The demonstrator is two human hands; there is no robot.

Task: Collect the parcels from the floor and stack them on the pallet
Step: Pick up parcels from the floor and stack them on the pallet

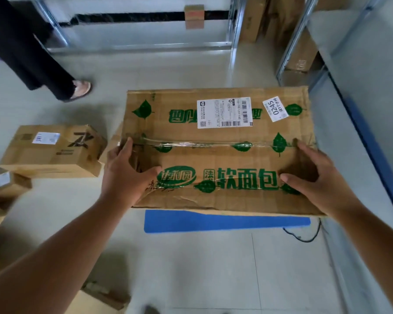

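Pale tiled floor, metal racking far. Left hand and right hand clasp opposite ends of large green-printed parcel, spreading load; blue pallet edge just beneath. Smaller parcel waits left.

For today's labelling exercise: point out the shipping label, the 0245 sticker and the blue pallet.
shipping label (224,112), head view, label's middle
0245 sticker (275,109), head view, printed number
blue pallet (225,221), head view, exposed front edge
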